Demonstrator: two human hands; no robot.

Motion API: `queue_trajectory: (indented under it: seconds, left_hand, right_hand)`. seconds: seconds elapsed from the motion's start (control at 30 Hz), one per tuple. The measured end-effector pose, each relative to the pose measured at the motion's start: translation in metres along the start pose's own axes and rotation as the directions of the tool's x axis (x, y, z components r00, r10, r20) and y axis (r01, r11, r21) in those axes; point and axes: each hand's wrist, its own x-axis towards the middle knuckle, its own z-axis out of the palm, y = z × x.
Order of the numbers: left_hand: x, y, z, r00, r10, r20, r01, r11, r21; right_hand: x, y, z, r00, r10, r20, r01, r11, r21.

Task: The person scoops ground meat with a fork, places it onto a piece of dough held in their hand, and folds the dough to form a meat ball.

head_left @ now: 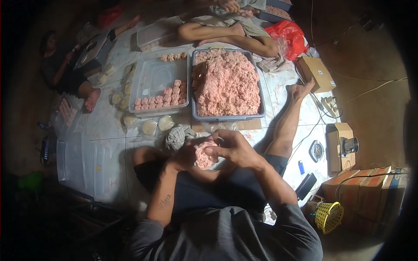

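Observation:
My left hand (183, 157) cups a lump of pink minced meat (203, 156) above my lap. Bent over the same lump, my right hand (237, 149) has its thumb and fingers on the meat's edge. Whether a thin wrapper lies under the meat, I cannot tell. Ahead stands a grey tub (228, 118) heaped with pink minced meat (224, 82). Left of it is a clear plastic box (159, 80) with rows of meat dumplings (167, 96) along its near and right sides. Packs of round pale wrappers (149, 127) and a crumpled cloth (178, 137) lie in front.
One person (226, 32) sits cross-legged beyond the tub, another (61, 65) at far left. A translucent container (82, 163) lies left. Right are a cardboard box (317, 74), cables, an ashtray (316, 150), a blue lighter (301, 167), a metal cup (349, 145) and a yellow basket (329, 217).

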Motion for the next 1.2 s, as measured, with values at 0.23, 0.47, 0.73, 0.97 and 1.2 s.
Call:
queue_trajectory:
  seconds: [0.23,0.47,0.73,0.97,1.2]
  left_hand:
    - [0.009,-0.005,0.016,0.900,-0.118,-0.419,0.135,0.991,0.011]
    - [0.030,0.035,0.002,0.752,-0.573,-0.325,0.486,0.816,-0.314]
    - [0.014,-0.008,0.009,0.816,-0.436,-0.380,0.345,0.894,-0.285]
    - [0.018,-0.006,0.033,0.807,-0.442,-0.391,0.169,0.808,-0.564]
    - [0.026,0.013,-0.005,0.723,-0.527,-0.447,-0.166,0.495,-0.853]
  right_hand:
    - [0.002,0.042,-0.011,0.920,-0.145,-0.364,0.042,0.960,-0.277]
    - [-0.024,0.097,0.008,0.950,-0.032,-0.312,-0.008,0.992,-0.126]
    - [-0.024,0.080,-0.012,0.928,-0.066,-0.366,-0.026,0.970,-0.242]
    - [-0.025,0.101,0.027,0.956,-0.130,-0.264,0.098,0.987,-0.131]
    - [-0.032,0.072,0.007,0.821,-0.224,-0.526,-0.046,0.892,-0.451]
